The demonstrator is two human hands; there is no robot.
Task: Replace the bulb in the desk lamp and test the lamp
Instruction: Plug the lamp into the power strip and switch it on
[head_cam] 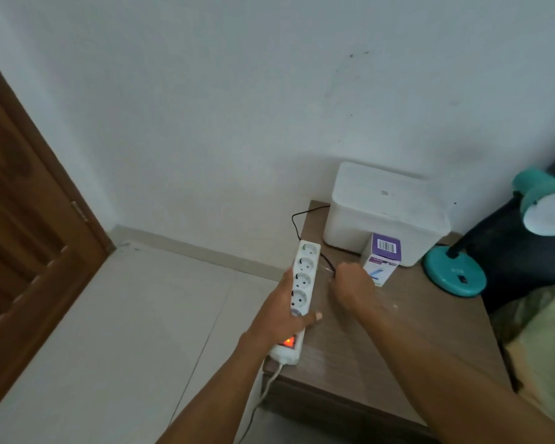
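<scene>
Head view: the left hand pins a white power strip to the table, fingers wrapped over its lower half. Its red switch glows, so it seems live. All the sockets that show are empty. The right hand is closed around the end of a black cord, just beside the strip; the plug itself is hidden in the fist. The teal lamp stands at the table's right edge with a white bulb already seated in its shade, unlit. A bulb box stands upright against a white bin. Swapping looks done; plugging in and switching on remain.
</scene>
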